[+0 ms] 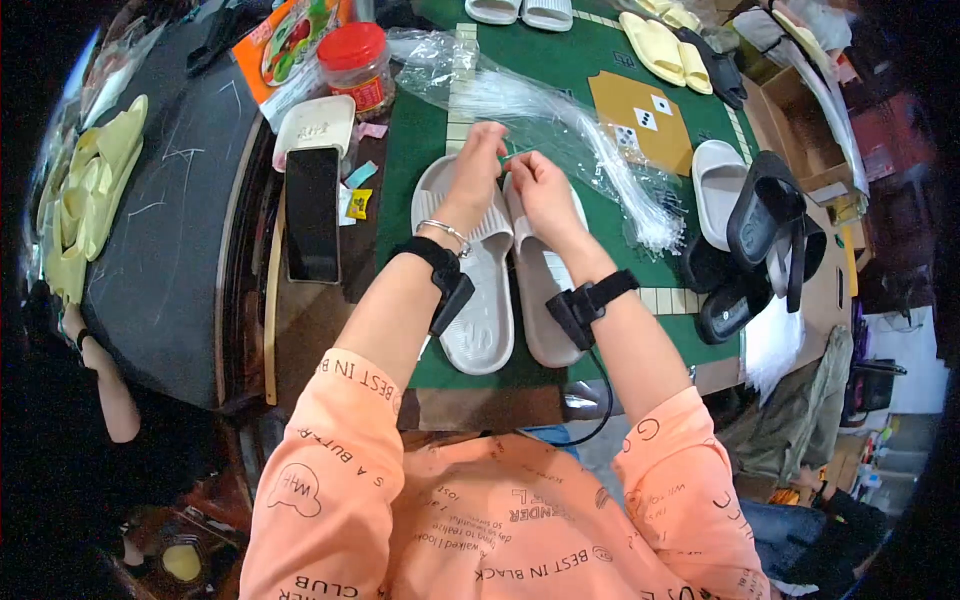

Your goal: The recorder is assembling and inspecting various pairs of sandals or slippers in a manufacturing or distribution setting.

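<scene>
A pair of light grey slide slippers lies side by side in front of me, the left slipper (478, 320) and the right slipper (548, 325) with toes pointing away. My left hand (478, 180) is above the left slipper's ribbed strap, its fingertips pinched together. Close beside it, my right hand (545, 200) is over the right slipper's strap, thumb and fingers also closed. Whatever is between the fingertips is too small to make out. Just beyond my hands, a bundle of thin clear plastic strands (620, 165) lies partly in a transparent bag (425, 65).
Grey and black slippers (765, 212) are heaped at the right, near an open cardboard box (800, 120). Pale yellow slippers (655, 50) lie at the back. A phone (313, 215), a white container (315, 130) and a red-lidded jar (355, 65) stand left. Another person's arm (110, 395) shows far left.
</scene>
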The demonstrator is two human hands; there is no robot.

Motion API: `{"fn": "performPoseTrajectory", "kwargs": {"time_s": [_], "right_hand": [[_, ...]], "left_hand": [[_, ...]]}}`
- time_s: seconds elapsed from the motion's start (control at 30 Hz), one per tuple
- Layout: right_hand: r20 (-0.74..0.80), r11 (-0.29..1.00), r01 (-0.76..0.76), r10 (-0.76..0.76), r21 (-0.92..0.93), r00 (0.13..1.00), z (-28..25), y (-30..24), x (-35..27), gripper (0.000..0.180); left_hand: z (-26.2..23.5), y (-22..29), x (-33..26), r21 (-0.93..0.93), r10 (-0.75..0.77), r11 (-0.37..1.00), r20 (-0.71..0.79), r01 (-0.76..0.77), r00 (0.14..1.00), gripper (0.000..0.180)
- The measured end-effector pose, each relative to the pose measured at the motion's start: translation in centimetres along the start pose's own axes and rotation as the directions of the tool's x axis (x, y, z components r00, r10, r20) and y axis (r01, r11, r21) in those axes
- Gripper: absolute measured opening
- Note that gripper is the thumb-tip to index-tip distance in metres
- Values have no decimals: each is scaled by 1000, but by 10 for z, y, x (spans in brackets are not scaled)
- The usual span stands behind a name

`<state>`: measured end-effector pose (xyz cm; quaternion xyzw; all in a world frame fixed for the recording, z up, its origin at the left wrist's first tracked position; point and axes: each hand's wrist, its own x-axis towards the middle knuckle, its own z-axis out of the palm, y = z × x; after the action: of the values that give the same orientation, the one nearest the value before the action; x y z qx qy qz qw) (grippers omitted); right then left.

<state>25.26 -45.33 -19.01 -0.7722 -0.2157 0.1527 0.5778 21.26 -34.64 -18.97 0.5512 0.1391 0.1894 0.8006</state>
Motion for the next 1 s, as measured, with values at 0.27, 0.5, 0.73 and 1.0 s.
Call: {"fn": "performPoseTrajectory", "kwargs": {"time_s": [0.27, 0.5, 0.73, 1.0], "right_hand": [[113, 962, 32, -65, 273, 991, 1, -5, -7, 17], [96, 907, -58, 19, 418, 995, 9, -11, -8, 13], [97, 889, -142, 110, 436, 989, 5, -11, -5, 8], [5, 817, -94, 110, 570, 994, 2, -8, -4, 8]], "left_hand": [[5, 10, -3, -46, -51, 998, 22, 52, 998, 42], [3, -4, 7, 330, 68, 941, 52, -81, 996, 59], [2, -5, 6, 300, 105, 947, 43, -113, 994, 39], [-1, -8, -13, 499, 270, 838, -27, -221, 962, 15]]}}
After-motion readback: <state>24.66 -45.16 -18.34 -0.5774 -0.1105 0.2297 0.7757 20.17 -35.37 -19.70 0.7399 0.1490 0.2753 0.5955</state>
